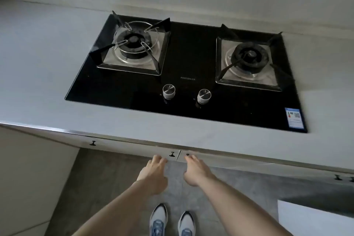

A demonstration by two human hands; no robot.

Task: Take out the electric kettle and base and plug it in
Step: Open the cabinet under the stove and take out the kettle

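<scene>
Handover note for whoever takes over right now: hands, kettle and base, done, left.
Left hand: empty, fingers just short of the left door knob.
Right hand: empty, fingertips at the right door knob; grip unclear.
Both cabinet doors under the hob look closed.
Kettle, base: not in view; no socket visible.
Done: nothing visible.
Left: open doors, take out kettle and base, plug in.

Black two-burner gas hob set in grey countertop. Left hand and right hand at cabinet knobs below; neither visibly gripping.
</scene>
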